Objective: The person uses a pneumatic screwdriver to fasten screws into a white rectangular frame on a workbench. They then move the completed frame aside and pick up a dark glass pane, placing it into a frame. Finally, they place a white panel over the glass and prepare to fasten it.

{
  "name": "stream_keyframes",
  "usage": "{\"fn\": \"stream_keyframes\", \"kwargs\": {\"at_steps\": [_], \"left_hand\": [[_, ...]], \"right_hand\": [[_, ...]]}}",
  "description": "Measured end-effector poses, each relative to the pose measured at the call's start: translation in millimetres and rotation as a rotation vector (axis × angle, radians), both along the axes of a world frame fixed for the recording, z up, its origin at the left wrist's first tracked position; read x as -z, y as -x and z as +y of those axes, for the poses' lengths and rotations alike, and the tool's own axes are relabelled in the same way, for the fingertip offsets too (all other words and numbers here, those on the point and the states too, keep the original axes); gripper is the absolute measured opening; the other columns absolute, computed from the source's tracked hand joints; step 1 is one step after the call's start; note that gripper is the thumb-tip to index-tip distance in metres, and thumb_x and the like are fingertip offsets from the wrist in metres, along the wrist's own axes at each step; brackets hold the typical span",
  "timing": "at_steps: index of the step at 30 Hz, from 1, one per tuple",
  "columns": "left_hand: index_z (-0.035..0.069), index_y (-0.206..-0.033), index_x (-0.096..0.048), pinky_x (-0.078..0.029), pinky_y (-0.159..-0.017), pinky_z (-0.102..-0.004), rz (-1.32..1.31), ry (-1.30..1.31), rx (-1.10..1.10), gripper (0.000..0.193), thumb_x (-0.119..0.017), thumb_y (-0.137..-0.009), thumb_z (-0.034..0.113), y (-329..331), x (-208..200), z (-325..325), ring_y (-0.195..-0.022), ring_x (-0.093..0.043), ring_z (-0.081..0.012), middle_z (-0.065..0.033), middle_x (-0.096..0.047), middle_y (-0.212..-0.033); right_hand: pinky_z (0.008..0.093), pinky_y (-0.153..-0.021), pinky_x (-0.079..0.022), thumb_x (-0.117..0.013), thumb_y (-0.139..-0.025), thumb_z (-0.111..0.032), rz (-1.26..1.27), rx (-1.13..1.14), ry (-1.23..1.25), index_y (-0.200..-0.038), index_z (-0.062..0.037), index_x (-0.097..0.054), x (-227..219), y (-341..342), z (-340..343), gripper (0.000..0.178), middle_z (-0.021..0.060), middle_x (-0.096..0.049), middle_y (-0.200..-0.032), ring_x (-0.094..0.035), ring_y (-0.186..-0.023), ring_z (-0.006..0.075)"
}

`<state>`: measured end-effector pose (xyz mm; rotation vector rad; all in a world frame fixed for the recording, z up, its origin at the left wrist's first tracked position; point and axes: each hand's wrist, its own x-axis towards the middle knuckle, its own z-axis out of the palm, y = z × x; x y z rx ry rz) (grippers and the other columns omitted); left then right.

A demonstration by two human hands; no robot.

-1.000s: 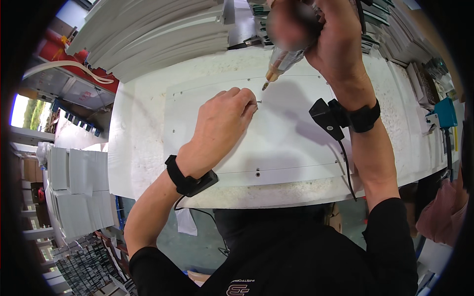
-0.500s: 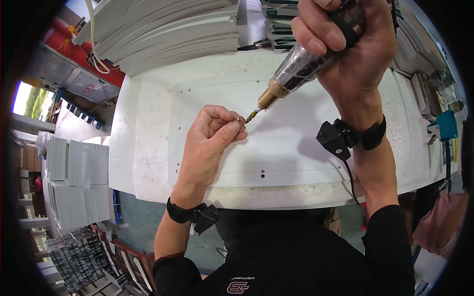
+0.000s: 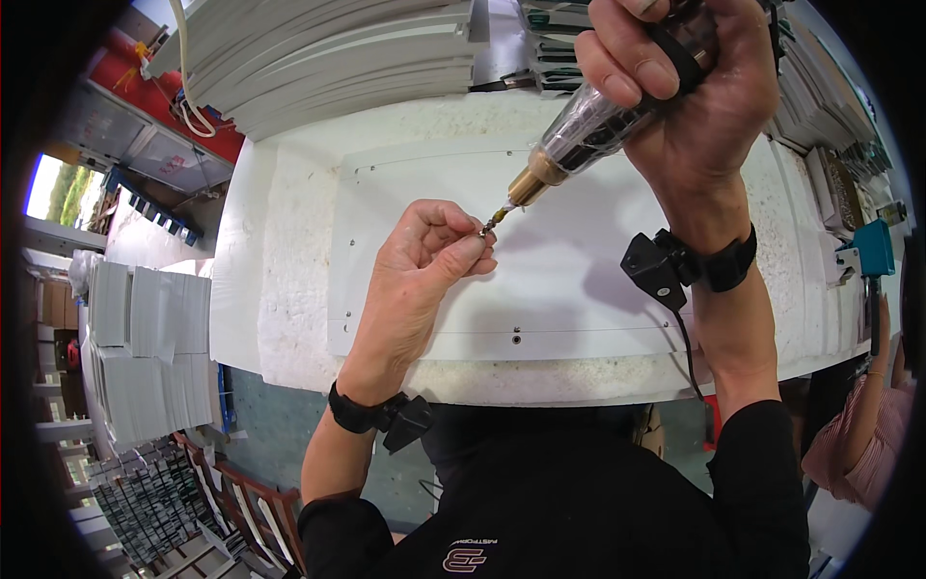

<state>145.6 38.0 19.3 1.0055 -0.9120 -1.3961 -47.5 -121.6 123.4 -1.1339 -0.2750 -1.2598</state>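
My right hand [image 3: 675, 82] wraps around a power screwdriver [image 3: 590, 130] with a clear-wrapped body and a brass-coloured nose. Its bit [image 3: 502, 214] slants down to the left. Between the thumb and index fingertip of my left hand [image 3: 429, 249] is a small metal screw [image 3: 483, 233], partly hidden by the fingers. The bit's tip meets the screw or sits right at it; I cannot tell how firmly. Beneath both hands lies a white panel [image 3: 569, 289] with small holes and fittings along its edges.
The panel rests on a white worktable [image 3: 289, 289]. Stacked grey-white boards [image 3: 357, 68] rise at the far left, dark green-edged pieces [image 3: 550, 43] beside them. Another person's arm [image 3: 871, 386] is at the right, near a teal tool [image 3: 874, 248]. White stacks [image 3: 154, 357] stand left.
My left hand has shifted slightly right, bringing the screw up to the bit. The screwdriver has barely moved. At the right, the other person's arm has come up toward the teal tool.
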Motion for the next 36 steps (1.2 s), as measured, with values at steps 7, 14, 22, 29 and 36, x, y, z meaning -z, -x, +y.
{"fn": "stream_keyframes", "kwargs": {"at_steps": [7,14,22,29,36], "left_hand": [[0.001,-0.119,-0.059,-0.058,-0.09,-0.0314,0.016,-0.06,0.024,0.02,-0.065,-0.103,0.012,-6.8,-0.6,6.3,-0.098,-0.068,-0.0158,-0.01,-0.069,-0.107],[-0.002,-0.121,-0.065,-0.054,-0.094,-0.0304,-0.296,-0.097,-0.086,0.025,-0.067,-0.102,0.015,-42.1,-12.2,12.2,-0.101,-0.068,-0.0158,-0.0124,-0.072,-0.114],[0.0,-0.119,-0.072,-0.053,-0.092,-0.0349,-0.84,0.053,-0.223,0.027,-0.058,-0.097,0.009,-115.0,-10.0,-14.4,-0.101,-0.068,-0.0237,-0.0087,-0.067,-0.134],[-0.001,-0.121,-0.072,-0.046,-0.104,-0.0331,-0.958,0.083,-0.21,0.032,-0.052,-0.097,0.007,-155.7,13.3,-44.3,-0.116,-0.065,-0.0234,-0.0094,-0.069,-0.131],[-0.002,-0.116,-0.073,-0.043,-0.109,-0.0337,-0.959,0.084,-0.166,0.031,-0.05,-0.097,0.005,-156.4,15.4,-45.8,-0.126,-0.06,-0.0257,-0.0111,-0.062,-0.141]], "right_hand": [[0.0284,-0.038,-0.05,-0.047,-0.108,-0.032,-0.034,-0.096,-0.041,-0.096,-0.0069,-0.061,3.1,-8.8,6.6,0.031,0.0075,-0.068,-0.077,-0.052,-0.039,0.0111],[0.0261,-0.04,-0.048,-0.051,-0.106,-0.039,0.165,-0.037,-0.036,-0.093,-0.0051,-0.058,-24.8,-65.1,39.2,0.037,0.0079,-0.065,-0.077,-0.052,-0.042,0.0091],[0.025,-0.044,-0.044,-0.061,-0.103,-0.036,0.523,0.168,0.17,-0.08,-0.0049,-0.063,-29.4,-164.2,27.7,0.039,0.003,-0.061,-0.067,-0.055,-0.049,0.008],[0.0243,-0.043,-0.044,-0.063,-0.103,-0.032,0.534,0.145,0.268,-0.083,-0.0066,-0.063,0.1,-216.8,4.4,0.032,0.0019,-0.063,-0.069,-0.056,-0.051,0.0063],[0.023,-0.043,-0.044,-0.063,-0.103,-0.034,0.631,0.222,0.23,-0.084,-0.008,-0.064,3.4,-223.5,4.6,0.033,0.0019,-0.064,-0.069,-0.055,-0.05,0.0057]]}}
